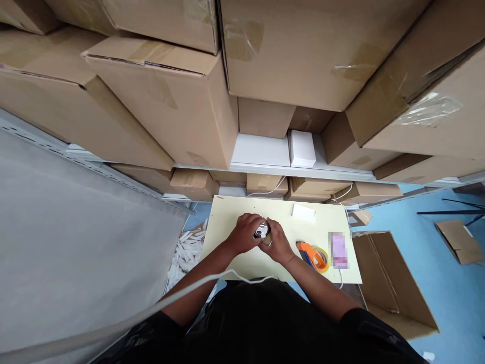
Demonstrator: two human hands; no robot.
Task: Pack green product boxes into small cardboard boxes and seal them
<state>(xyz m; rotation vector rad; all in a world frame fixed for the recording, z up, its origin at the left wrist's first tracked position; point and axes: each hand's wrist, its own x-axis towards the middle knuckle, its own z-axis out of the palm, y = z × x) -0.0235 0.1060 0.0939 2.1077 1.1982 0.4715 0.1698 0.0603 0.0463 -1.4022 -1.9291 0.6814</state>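
Observation:
Over the pale yellow table, both hands come together around a small, round, shiny silver-and-black object. My left hand wraps its left side with curled fingers. From the right, my right hand grips the same object, thumb and fingers bent around it. Much of it is covered by the fingers, so its exact kind does not show. Beyond my right hand lies a flat white box. To the right of that hand are an orange tape dispenser with a yellow roll and a blurred pink item.
Large cardboard boxes crowd the shelf, which also holds a small white box. An open carton stands right of the table. White scraps lie at left. A white cable crosses my left arm.

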